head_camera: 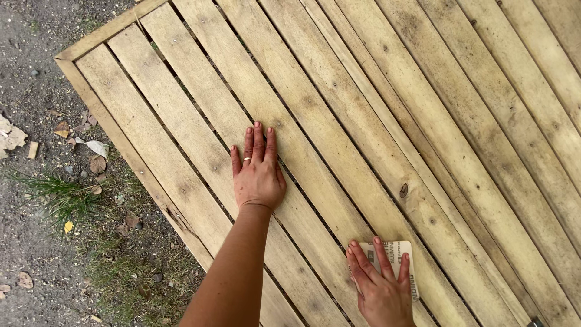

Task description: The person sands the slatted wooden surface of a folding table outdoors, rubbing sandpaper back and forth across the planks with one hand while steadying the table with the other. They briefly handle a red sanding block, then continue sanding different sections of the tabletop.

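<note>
Pale, weathered wood: a slatted panel point(387, 121) lying flat on the ground, its boards nailed diagonally inside a frame, narrow gaps between them.

Sandpaper point(396, 257): one small sheet, beige backing up, on a board near the panel's near edge. Thin, light and limp by the look of it; grit side presumably down, so it should bite rather than slide. Best held by flat pressure from above, not pinched.

Right hand point(381, 284): fingers spread, pressed flat on the sandpaper, pinning it to the board.

Left hand point(257, 172): flat, fingers together, ring on one finger, resting on a board toward the panel's left edge; holds nothing.

Beyond the frame's left corner: dirt, grass point(57, 194), dry leaves point(97, 148).
</note>
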Tool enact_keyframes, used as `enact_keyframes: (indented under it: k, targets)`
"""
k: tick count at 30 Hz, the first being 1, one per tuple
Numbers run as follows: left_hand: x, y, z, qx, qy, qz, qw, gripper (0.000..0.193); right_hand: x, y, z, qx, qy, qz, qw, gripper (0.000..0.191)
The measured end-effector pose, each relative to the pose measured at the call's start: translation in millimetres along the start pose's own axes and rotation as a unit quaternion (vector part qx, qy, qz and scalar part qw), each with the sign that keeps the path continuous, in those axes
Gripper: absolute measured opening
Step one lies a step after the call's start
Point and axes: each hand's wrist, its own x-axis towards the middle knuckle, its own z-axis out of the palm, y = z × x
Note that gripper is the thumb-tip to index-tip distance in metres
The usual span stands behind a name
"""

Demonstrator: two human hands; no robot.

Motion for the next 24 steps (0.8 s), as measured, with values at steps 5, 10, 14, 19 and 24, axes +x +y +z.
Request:
enact_keyframes:
  k: [5, 10, 14, 19, 24]
  targets:
    - [-3, 0, -1, -0.008, -0.003, 0.0, 1.0, 0.072, 114, -36, -5, 0.028, -0.057, -0.011, 0.998, 0.067]
    - [-5, 1, -1, 0.001, 0.001, 0.005, 1.0, 0.072, 52, -27, -39, -0.003, -0.151, 0.019, 0.988, 0.073]
    - [-4, 2, 1, -0.004, 0.014, 0.003, 1.0, 0.072, -17, -5, -20, -0.015, -0.286, 0.07, 0.956, 0.073]
    - [-7, -3, 11, -0.008, 0.012, 0.011, 1.0, 0.073, 81, -35, 6, 0.071, 0.021, -0.008, 0.997, 0.069]
    - [-17, -12, 23, -0.157, 0.1, 0.004, 0.983, 0.066, 252, -84, -12, 0.115, 0.02, 0.039, 0.992, 0.054]
